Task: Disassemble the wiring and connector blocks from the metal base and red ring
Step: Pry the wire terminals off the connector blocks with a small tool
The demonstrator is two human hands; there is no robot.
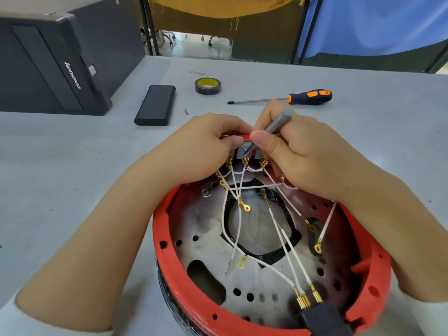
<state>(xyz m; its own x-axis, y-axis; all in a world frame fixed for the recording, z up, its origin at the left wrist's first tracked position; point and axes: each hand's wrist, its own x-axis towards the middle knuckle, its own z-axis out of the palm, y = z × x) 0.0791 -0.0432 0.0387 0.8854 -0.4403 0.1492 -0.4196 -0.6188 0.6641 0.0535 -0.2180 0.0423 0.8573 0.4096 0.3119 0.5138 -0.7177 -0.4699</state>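
A red ring surrounds a perforated metal base, standing tilted on the table in front of me. White wires with gold terminals cross the base. A black connector block sits at the near rim with several wires plugged in. At the far rim, my left hand grips the ring's edge beside a grey connector block. My right hand pinches a thin grey metal tool like a pen, its tip on that grey block. The block's far side is hidden by my fingers.
On the grey table beyond lie an orange-and-black screwdriver, a roll of black tape, a black rectangular case and a small loose bit. A black Lenovo computer case stands at the far left.
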